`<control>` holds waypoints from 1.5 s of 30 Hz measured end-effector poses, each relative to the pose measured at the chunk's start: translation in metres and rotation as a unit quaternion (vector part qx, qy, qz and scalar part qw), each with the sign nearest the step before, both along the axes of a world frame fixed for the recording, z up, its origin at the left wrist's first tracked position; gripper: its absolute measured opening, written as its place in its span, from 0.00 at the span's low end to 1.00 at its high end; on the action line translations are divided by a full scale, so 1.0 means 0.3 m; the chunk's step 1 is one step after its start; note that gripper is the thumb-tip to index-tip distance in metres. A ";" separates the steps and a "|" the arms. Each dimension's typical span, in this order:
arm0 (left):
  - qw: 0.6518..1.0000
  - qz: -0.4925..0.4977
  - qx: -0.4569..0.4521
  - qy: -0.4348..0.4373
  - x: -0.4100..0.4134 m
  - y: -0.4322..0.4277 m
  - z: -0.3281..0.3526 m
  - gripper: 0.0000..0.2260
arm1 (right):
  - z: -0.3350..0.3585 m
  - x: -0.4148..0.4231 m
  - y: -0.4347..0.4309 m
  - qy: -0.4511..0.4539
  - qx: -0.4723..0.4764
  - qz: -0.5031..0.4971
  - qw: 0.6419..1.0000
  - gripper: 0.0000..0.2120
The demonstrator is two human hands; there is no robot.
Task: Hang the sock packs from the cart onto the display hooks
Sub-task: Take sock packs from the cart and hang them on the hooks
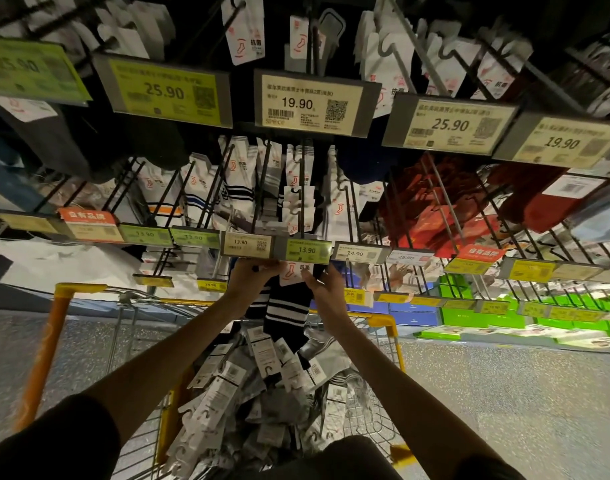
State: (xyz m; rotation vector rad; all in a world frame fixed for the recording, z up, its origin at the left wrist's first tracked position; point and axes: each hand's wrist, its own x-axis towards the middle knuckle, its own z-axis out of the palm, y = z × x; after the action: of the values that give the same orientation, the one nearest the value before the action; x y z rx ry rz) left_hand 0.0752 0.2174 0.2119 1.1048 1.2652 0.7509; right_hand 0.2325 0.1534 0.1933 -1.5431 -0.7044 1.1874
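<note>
As left hand (251, 277) and right hand (327, 294) fingers (309, 280) pinch its white card header (294, 271), the black striped sock pack (285, 311) dangles.

Both arms stretch forward, left hand (251, 277) and right hand (326, 289) raised close together, fingers pinching.

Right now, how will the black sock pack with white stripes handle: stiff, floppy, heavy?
Likely floppy: the black sock pack with white stripes drapes limp below its white card header. Probably light: the right hand pinches the header by fingertips. The card looks stiffer.
</note>
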 end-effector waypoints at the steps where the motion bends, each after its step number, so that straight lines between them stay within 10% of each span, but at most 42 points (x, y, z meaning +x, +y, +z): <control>1: 1.000 0.006 -0.003 0.014 0.010 0.004 0.010 0.12 | -0.003 0.002 0.012 -0.002 -0.006 0.000 1.000 0.14; 8: 0.989 0.028 0.013 0.146 0.044 0.038 -0.046 0.21 | -0.037 0.018 0.132 -0.090 -0.035 -0.033 0.995 0.06; 11: 0.967 -0.007 0.077 0.242 0.046 0.009 -0.031 0.06 | -0.053 0.028 0.184 -0.070 -0.056 -0.038 0.995 0.16; 19: 0.952 -0.046 0.037 0.300 -0.042 -0.018 -0.052 0.18 | 0.016 0.056 0.181 -0.058 -0.226 0.071 0.970 0.21; 26: 0.969 -0.043 0.012 0.242 -0.054 -0.053 -0.061 0.15 | -0.025 -0.016 0.123 -0.052 -0.140 -0.039 0.988 0.09; 32: 0.991 -0.088 -0.039 0.094 -0.010 -0.115 -0.057 0.24 | -0.013 -0.069 -0.103 0.015 -0.126 0.112 0.986 0.02; 38: 0.987 -0.147 -0.040 0.058 0.042 -0.131 -0.022 0.16 | -0.014 0.002 -0.130 -0.001 -0.046 0.058 0.997 0.10; 45: 0.998 0.043 0.006 0.038 0.074 -0.128 -0.028 0.11 | 0.015 0.041 -0.033 -0.011 -0.010 0.014 1.000 0.06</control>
State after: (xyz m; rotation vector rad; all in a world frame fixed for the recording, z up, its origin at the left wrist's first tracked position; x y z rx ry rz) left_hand 0.0973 0.1789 0.2034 1.1032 1.3820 0.7878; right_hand 0.2449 0.1436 0.1977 -1.5702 -0.7323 1.2039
